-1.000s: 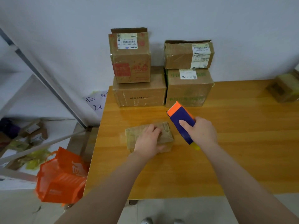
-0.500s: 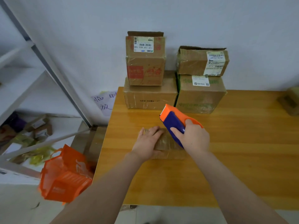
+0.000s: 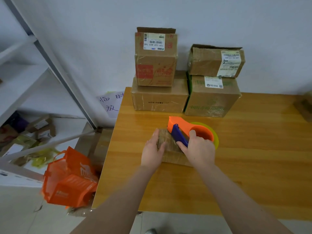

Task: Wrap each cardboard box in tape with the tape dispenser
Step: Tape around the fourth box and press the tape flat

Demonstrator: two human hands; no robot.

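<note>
We see the right hand (image 3: 200, 150) clenched round the blue handle of the tape dispenser (image 3: 181, 128), fingers curled about it. The dispenser's orange nose is on the far top edge of the small cardboard box (image 3: 171, 150), and its yellow-green tape roll (image 3: 216, 138) shows behind the hand. The left hand (image 3: 152, 149) lies on the box's left end with fingers nearly straight, resting on it without closing round it. The box sits on the wooden table (image 3: 253, 149), near its left side, between our two forearms.

Beyond the hands, four larger cardboard boxes stand against the wall in two stacks that touch. A tall labelled box (image 3: 156, 65) sits on a flat one (image 3: 159, 98), and a low labelled box (image 3: 216, 61) sits on a green-printed one (image 3: 211, 100). The top flaps of both upper boxes stand slightly open, and we cannot tell what they hold. Another box (image 3: 303, 107) is cut off at the table's right edge.

Left of the table, an orange bag (image 3: 70, 181) lies on the floor; its contents are hidden. A white shelf rack (image 3: 55, 65) holds small packages (image 3: 40, 125) on a low shelf. A handwritten sheet (image 3: 111, 103) hangs on the wall beside the table.
</note>
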